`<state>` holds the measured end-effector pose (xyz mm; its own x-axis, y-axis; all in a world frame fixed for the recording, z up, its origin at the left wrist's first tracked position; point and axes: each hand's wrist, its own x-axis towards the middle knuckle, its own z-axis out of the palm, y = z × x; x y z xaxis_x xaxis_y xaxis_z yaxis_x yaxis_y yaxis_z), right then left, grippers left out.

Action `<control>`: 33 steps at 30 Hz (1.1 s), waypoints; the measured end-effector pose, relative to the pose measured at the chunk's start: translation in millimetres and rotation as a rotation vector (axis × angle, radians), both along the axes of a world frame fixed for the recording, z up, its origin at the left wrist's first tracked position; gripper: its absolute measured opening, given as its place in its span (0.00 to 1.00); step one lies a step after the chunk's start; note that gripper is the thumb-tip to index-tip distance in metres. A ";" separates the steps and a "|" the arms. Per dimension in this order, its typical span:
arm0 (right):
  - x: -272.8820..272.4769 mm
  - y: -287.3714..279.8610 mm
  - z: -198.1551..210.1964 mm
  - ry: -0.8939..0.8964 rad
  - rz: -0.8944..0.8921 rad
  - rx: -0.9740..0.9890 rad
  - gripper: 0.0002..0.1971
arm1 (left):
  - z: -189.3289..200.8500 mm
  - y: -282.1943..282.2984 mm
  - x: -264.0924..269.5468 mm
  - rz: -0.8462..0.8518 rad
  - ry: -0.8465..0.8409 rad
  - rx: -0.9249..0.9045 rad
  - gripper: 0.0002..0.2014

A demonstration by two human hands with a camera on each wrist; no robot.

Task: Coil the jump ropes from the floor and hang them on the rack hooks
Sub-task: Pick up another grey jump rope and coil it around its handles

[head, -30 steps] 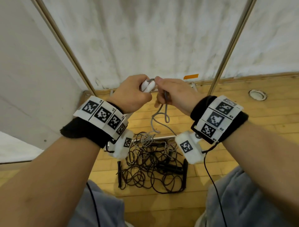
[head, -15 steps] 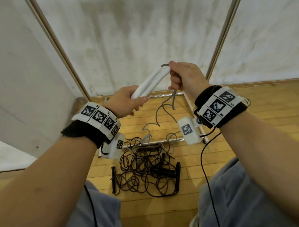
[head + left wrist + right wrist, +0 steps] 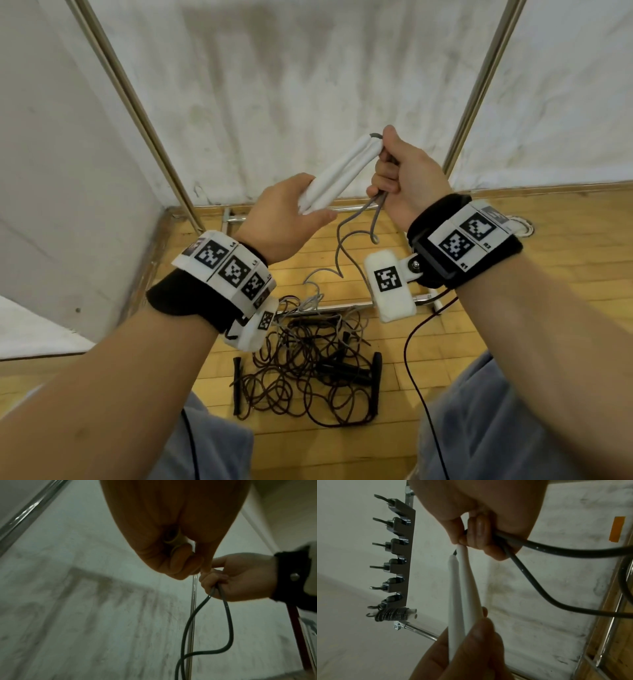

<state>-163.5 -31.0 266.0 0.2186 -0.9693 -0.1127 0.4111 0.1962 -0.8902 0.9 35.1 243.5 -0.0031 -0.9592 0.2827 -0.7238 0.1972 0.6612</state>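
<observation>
My left hand grips the lower ends of two white jump-rope handles, held side by side and tilted up to the right. At their upper ends my right hand pinches the grey cord, both strands running through its curled fingers. The cord hangs down in loops to the floor. A tangle of black jump ropes with black handles lies on the wood floor below my wrists. In the right wrist view a dark hook rack shows, with one coiled rope hung at its lowest hook.
Chrome rack poles rise left and right before a white fabric backdrop. The rack's base bars lie on the wooden floor. A grey wall closes the left side. My knees flank the rope pile.
Both hands rose from a close clasp at the handle ends. The white handles now stand out full length, and my right hand has drawn the cord higher off the pile.
</observation>
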 end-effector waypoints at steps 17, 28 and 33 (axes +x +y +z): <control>25.8 2.3 -29.3 0.696 0.197 -0.424 0.16 | 4.5 -31.7 -4.3 0.123 0.829 0.056 0.06; 32.2 11.7 -48.5 0.915 0.212 -0.517 0.13 | -3.0 -40.7 -7.3 0.330 0.734 0.064 0.09; 30.8 25.3 -64.4 0.996 0.264 -0.602 0.09 | -7.3 -37.6 -9.3 0.288 0.820 0.200 0.07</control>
<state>-132.8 -5.7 201.6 0.4929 -0.8629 0.1116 -0.5027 -0.3872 -0.7729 -8.4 -2.4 236.3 0.3753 -0.9232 -0.0831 -0.0111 -0.0941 0.9955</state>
